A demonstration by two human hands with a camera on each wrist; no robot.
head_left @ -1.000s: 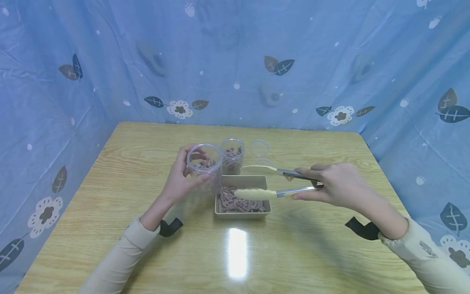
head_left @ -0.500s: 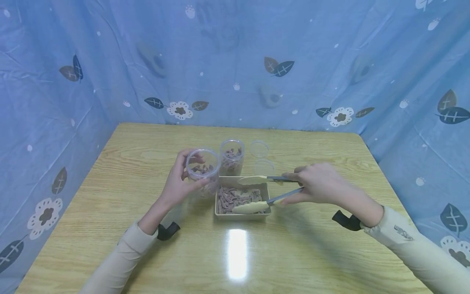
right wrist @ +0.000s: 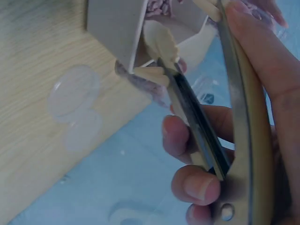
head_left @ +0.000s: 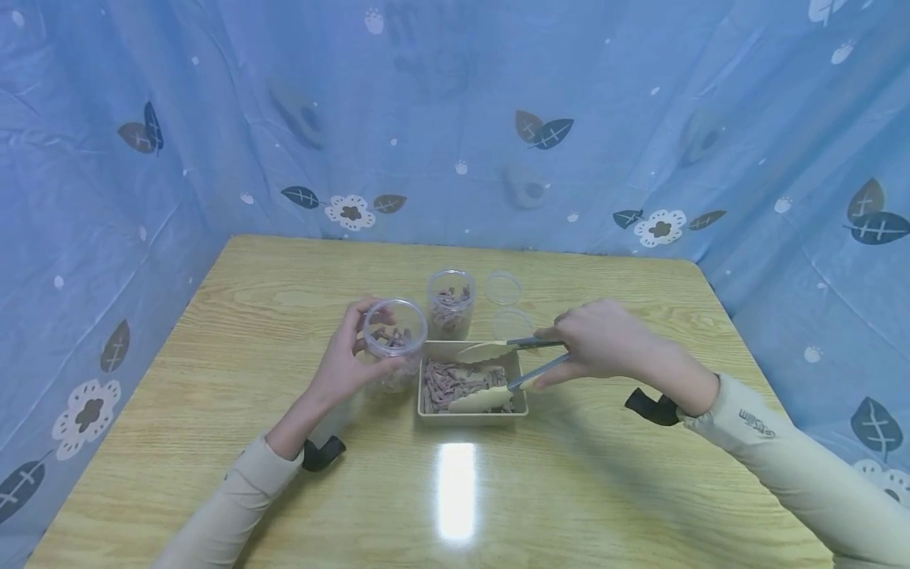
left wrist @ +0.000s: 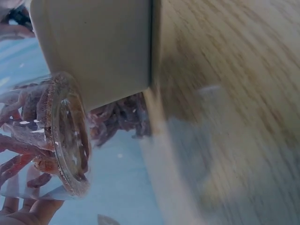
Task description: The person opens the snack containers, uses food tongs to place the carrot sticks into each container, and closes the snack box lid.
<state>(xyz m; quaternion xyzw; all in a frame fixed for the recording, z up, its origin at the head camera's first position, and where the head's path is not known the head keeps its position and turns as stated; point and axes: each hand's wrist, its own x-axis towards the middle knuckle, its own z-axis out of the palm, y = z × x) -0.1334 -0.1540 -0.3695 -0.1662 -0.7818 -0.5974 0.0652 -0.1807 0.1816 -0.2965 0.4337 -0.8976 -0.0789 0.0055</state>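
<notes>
Head view showed the left hand (head_left: 344, 363) with fingers and thumb curled around a clear jar (head_left: 407, 370), which held some brownish-pink strips (head_left: 442, 385) and sat just left of a beige box (head_left: 472, 420). The right hand (head_left: 600, 340) gripped a pair of tongs (head_left: 542, 370), their cream tips apart at the box's opening, over more strips. Behind the box stood a second jar (head_left: 451, 322), also holding strips, with two clear discs (head_left: 504, 289) near it on the wooden table (head_left: 284, 316).
</notes>
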